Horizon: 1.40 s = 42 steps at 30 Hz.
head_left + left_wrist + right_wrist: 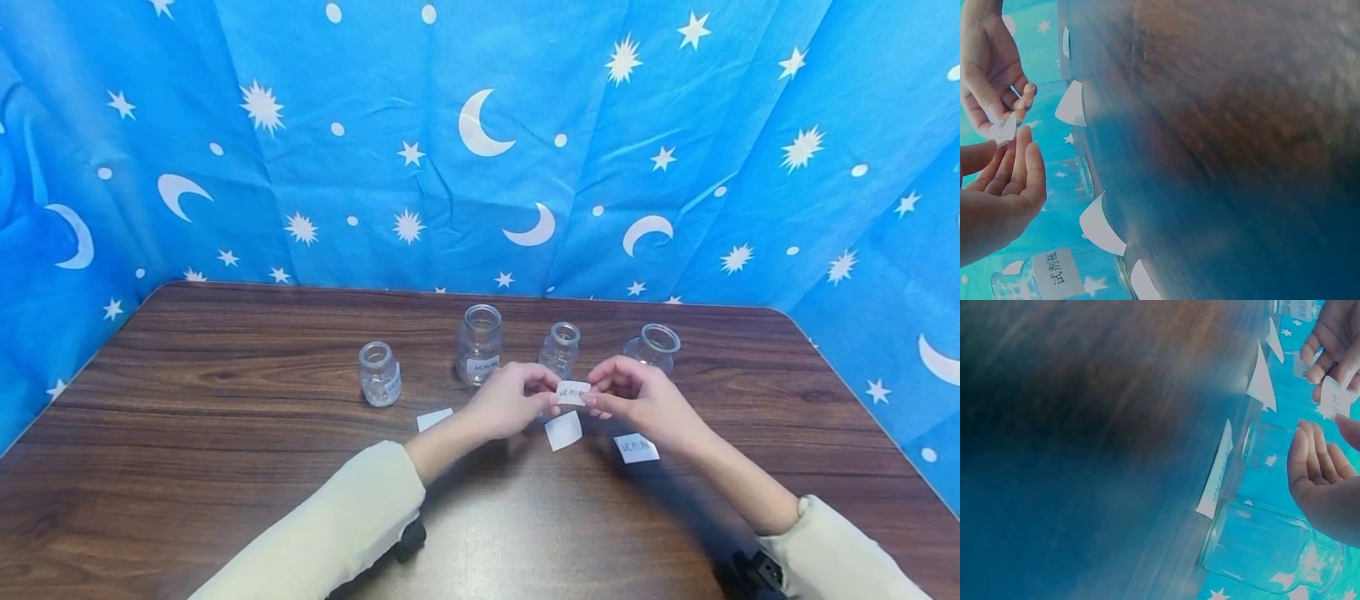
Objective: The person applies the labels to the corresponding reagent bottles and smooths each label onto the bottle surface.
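Both hands pinch a small white label with black characters, one at each end. My left hand grips its left edge between thumb and fingers. At the other edge, my right hand has it between thumb and fingertips. The label is raised above the table, in front of a small clear glass bottle whose lower part it and the hands partly cover. In the right wrist view, the label spans the two hands. Below the hands lies a blank white paper piece.
A labelled large bottle and a labelled small bottle stand to the left. Another large bottle stands behind my right hand. A printed label and a white paper piece lie on the wooden table. A blue patterned cloth hangs behind.
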### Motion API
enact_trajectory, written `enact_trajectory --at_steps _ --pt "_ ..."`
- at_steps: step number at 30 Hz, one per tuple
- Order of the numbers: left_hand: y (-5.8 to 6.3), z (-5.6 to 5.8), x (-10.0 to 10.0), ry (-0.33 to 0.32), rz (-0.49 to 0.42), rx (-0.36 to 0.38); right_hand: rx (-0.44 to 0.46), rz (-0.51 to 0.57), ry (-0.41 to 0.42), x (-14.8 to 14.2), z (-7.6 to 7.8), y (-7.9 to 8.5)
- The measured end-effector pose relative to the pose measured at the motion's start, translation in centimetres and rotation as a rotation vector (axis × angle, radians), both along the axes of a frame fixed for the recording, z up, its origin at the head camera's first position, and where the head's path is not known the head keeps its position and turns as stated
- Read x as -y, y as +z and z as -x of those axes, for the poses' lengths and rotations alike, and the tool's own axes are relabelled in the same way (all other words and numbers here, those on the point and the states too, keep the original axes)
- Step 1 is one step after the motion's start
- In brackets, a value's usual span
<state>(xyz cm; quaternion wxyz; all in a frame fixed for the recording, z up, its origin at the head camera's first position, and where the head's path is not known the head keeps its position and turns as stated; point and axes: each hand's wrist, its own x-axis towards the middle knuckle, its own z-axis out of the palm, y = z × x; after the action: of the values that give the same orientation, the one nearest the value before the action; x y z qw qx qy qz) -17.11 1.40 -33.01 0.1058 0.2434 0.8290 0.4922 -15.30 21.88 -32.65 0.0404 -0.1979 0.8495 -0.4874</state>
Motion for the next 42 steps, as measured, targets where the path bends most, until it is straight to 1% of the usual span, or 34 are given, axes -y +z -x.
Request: enact_trajectory --at_steps 4,7,12,15,17,21,24,26,29,33,42 --pt "-0.1 0.3 0.2 -0.011 -0.015 0.036 -0.009 -0.009 -0.004 0.1 0.2 -0.3" --pt "-0.2 0.5 0.2 0.002 -0.007 0.022 -0.021 -0.027 -0.019 0.2 0.4 -0.5" --pt "-0.3 0.9 0.0 0.053 0.034 -0.006 -0.071 -0.042 -0.068 0.6 0.7 -0.7" --pt "-0.3 1.3 -0.4 0.09 0.062 -0.019 -0.098 -0.065 -0.114 1.0 0.9 -0.8" --pt "-0.3 1.6 -0.6 0.115 0.085 -0.042 -0.112 -0.091 -0.142 1.2 1.1 -0.8" --pt "-0.3 2.0 -1.0 0.154 0.115 -0.059 -0.098 -0.11 -0.175 1.5 1.5 -0.7" --pt "-0.3 2.0 -1.2 0.172 0.125 -0.047 -0.094 -0.11 -0.183 1.7 1.7 -0.8" --pt "-0.4 2.1 -1.4 0.187 0.138 -0.039 -0.106 -0.114 -0.185 1.7 1.9 -0.9" --pt "-0.6 2.3 -1.6 0.224 0.179 -0.055 -0.128 -0.133 -0.185 1.8 2.2 -1.1" --pt "-0.8 2.6 -1.7 0.265 0.206 -0.08 -0.14 -0.167 -0.188 1.9 2.5 -1.3" --pt "-1.0 2.7 -1.8 0.297 0.246 -0.072 -0.106 -0.218 -0.212 2.1 3.0 -1.3"
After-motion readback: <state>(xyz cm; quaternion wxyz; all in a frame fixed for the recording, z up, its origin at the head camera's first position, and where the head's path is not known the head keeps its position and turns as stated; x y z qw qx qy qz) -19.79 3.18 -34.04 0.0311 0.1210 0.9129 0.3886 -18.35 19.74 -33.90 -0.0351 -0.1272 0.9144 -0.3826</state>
